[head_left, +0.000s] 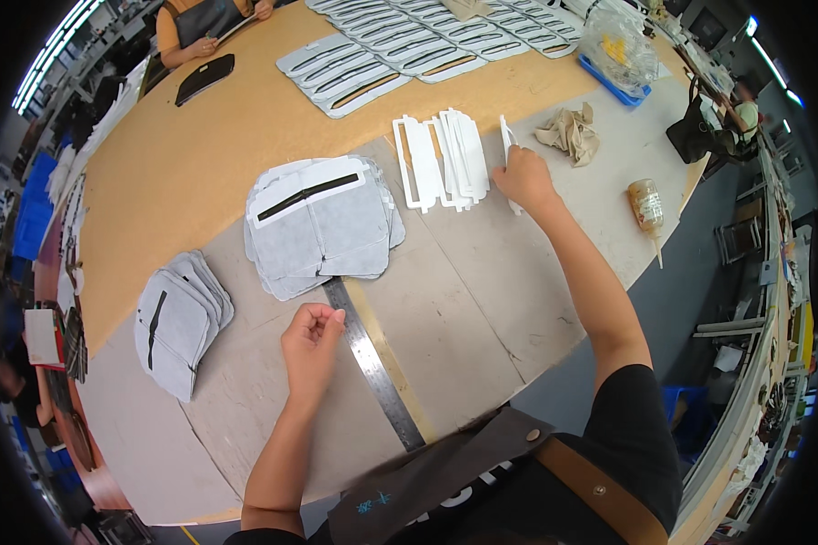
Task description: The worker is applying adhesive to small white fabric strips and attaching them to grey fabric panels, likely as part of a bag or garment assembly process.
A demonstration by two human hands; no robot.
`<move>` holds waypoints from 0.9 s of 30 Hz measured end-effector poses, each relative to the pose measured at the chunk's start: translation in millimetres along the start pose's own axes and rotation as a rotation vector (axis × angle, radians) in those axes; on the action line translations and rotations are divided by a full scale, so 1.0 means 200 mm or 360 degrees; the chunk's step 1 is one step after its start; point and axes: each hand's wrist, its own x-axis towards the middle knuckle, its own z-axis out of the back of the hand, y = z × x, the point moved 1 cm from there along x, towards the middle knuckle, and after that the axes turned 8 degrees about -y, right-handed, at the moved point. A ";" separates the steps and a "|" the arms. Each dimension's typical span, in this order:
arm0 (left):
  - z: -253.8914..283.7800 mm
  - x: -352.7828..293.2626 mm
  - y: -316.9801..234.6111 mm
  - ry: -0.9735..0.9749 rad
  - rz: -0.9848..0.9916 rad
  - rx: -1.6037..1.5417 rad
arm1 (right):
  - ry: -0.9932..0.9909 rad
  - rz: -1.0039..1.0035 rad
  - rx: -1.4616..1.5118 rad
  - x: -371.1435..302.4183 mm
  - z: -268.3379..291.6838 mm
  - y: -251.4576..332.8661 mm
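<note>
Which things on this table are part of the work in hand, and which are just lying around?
In hand: white strip in right hand; white frames; grey stack; ruler by left hand.
Lying about: glue bottle; crumpled rag; plastic bag; far grey panels.

Counter point(482, 300) carrying: two stacks of grey fabric pieces point(323, 227) point(180, 318), one steel ruler point(373, 363), one glue bottle point(647, 207), one crumpled cloth point(570, 133), one cluster of white frames point(443, 159)

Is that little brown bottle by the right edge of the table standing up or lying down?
Lying down. The brown bottle rests on its side on the table, its thin nozzle pointing toward the near table edge.
</note>
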 end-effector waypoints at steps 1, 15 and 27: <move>-0.03 -0.02 0.00 0.0041 0.0035 -0.0016 | -0.0016 0.0004 0.0005 -0.02 0.00 -0.03; -0.58 -0.33 -0.26 0.0503 0.0567 -0.0992 | 0.0857 -0.0531 0.2925 -1.13 0.35 0.20; -0.77 -0.43 -0.21 0.0253 0.0672 -0.0727 | 0.0403 -0.0133 0.2121 -1.33 0.32 -0.02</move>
